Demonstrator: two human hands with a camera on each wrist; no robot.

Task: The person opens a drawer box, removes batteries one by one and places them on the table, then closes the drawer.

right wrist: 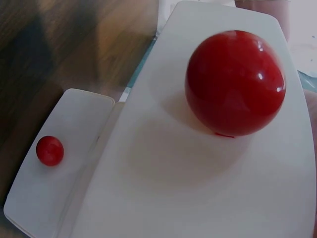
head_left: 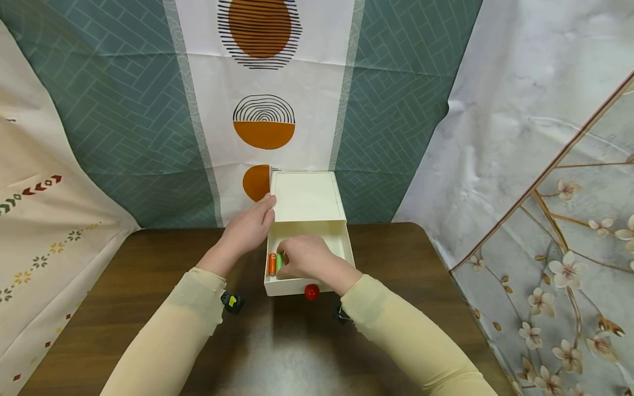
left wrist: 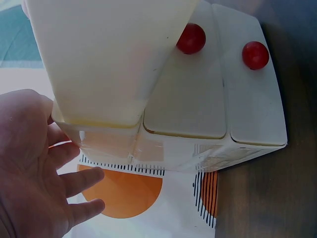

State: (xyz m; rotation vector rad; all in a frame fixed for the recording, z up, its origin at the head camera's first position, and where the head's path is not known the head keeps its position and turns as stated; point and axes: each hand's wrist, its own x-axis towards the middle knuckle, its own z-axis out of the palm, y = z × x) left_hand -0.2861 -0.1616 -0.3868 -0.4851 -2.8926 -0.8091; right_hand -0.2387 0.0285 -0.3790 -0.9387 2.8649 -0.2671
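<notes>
A white drawer unit (head_left: 308, 195) stands on the table, its top drawer (head_left: 342, 242) pulled out. Inside that drawer, at the left, an orange battery (head_left: 272, 264) lies beside a green battery (head_left: 279, 262). My right hand (head_left: 312, 257) reaches into the drawer, thumb and forefinger pinching the green battery; the hand covers part of it. My left hand (head_left: 249, 228) rests against the unit's left side near the top. In the left wrist view the fingers of the left hand (left wrist: 34, 168) extend along the unit. The right wrist view shows the drawer front with a round red knob (right wrist: 235, 83).
Two lower drawers with red knobs (left wrist: 255, 55) are closed beneath the pulled-out one. The brown wooden table (head_left: 163, 264) surrounds the unit. Patterned cloth (head_left: 406, 110) hangs right behind it, and flowered cloth (head_left: 555, 308) borders the table's right side.
</notes>
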